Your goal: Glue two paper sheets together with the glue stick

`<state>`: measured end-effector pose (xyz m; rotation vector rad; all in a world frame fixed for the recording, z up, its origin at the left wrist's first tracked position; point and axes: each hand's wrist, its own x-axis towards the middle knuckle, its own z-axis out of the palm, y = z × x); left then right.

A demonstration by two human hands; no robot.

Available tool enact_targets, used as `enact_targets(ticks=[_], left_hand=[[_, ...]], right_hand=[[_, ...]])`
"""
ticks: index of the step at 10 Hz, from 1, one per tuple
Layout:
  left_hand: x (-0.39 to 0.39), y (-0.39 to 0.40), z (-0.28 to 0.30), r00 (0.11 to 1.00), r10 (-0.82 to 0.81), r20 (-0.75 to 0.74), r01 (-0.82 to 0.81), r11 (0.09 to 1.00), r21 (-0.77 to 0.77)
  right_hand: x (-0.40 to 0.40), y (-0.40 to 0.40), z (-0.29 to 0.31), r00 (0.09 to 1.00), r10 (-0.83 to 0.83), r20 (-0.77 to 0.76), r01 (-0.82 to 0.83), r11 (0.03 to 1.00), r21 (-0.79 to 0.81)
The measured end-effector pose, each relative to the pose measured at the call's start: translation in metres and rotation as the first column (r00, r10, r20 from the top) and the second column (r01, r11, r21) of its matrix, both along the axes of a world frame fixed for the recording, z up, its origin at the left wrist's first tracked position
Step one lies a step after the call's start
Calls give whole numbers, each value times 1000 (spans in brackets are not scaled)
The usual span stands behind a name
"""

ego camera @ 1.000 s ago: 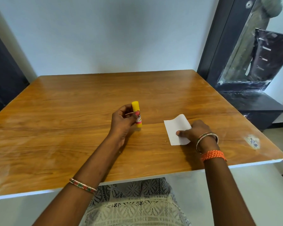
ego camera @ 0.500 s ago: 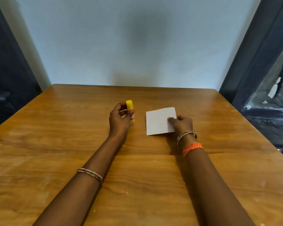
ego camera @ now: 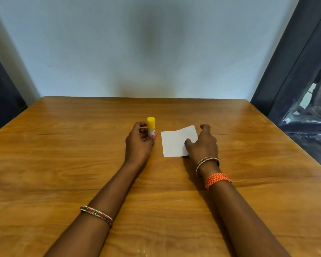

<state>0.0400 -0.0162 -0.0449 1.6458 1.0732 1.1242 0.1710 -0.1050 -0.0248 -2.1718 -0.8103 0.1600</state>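
Yellow-capped glue stick stands upright on the bench, pinched in my left hand, while my right hand, fingers spread, rests on the white paper just beside it

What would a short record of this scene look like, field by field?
surface: wooden table
left hand: holds the glue stick upright on the table
glue stick cap: yellow, still on
right hand: open, resting on the near right corner of the paper
paper: white, lying to the right of the glue stick; far right corner slightly lifted
sheets: cannot tell whether one or two
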Motion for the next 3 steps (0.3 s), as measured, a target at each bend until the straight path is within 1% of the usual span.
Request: enact_targets(ticks=[1, 2, 3], left_hand=[[0, -1, 1, 999, 13, -33, -12, 1000, 29], [-1, -2, 0, 999, 2, -50, -1, 1000, 18], [-2, -4, 4, 998, -6, -58, 5, 1000, -11]], right_hand=[[0, -1, -1, 986, 22, 166, 3, 989, -146], [-1, -3, -3, 974, 64, 215, -17, 977, -211], [0, -5, 0, 960, 45, 276, 5, 984, -178]])
